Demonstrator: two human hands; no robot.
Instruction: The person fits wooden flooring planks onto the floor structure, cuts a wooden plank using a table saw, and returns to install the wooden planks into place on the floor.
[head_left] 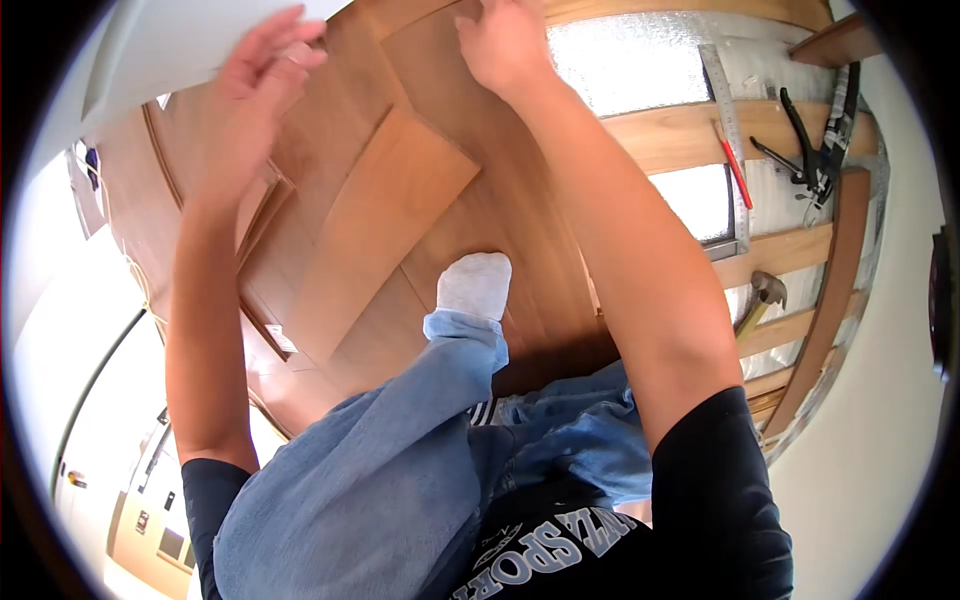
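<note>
My left hand (265, 75) is raised at the upper left, in front of a white surface (150, 50). Its fingers are bent and slightly blurred, spread apart with nothing seen between them. At the top edge, my right hand (500, 45) is over the brown wood floor (520, 190); its fingers are mostly cut off by the frame. A loose wooden plank (385, 215) lies on the floor below and between my hands. My foot in a white sock (475, 285) rests beside that plank.
On the right, wooden joists (670, 135) cross silvery insulation (630, 65). On them lie a metal square (722, 100), a red pencil (735, 165), black-handled pliers (800, 140), a hammer (765, 295) and a long board (830, 290). More floor pieces (262, 215) lie at left.
</note>
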